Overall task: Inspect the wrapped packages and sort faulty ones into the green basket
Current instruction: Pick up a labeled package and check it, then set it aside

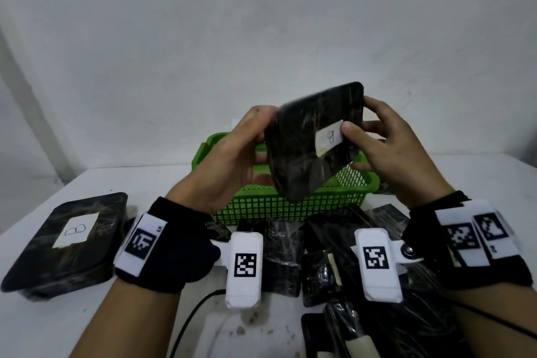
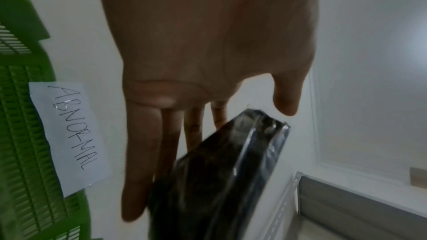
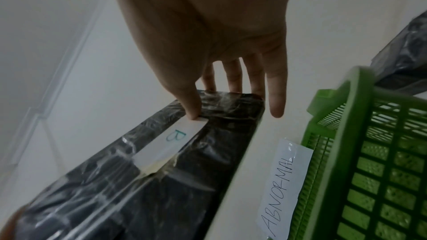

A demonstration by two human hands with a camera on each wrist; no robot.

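Observation:
A black wrapped package (image 1: pixel 302 154) with a white label marked "B" (image 1: pixel 328 138) is held up, tilted, above the green basket (image 1: pixel 261 206). My left hand (image 1: pixel 238 148) grips its left edge, fingers lying along the back (image 2: pixel 148 152) of the package (image 2: pixel 219 180). My right hand (image 1: pixel 383 145) pinches the right side; its thumb (image 3: pixel 191 110) presses the end of the label (image 3: pixel 171 145) and the fingers reach behind the package (image 3: pixel 161 189). The basket (image 3: pixel 369 171) carries a paper tag reading "ABNORMAL" (image 3: pixel 284 185), which also shows in the left wrist view (image 2: pixel 69 134).
A second black package labelled "B" (image 1: pixel 66 241) lies on the white table (image 1: pixel 43 328) at the left. Several more wrapped packages (image 1: pixel 319 256) are piled in front of the basket, under my wrists. A black cable (image 1: pixel 189 322) runs across the table. A white wall stands behind.

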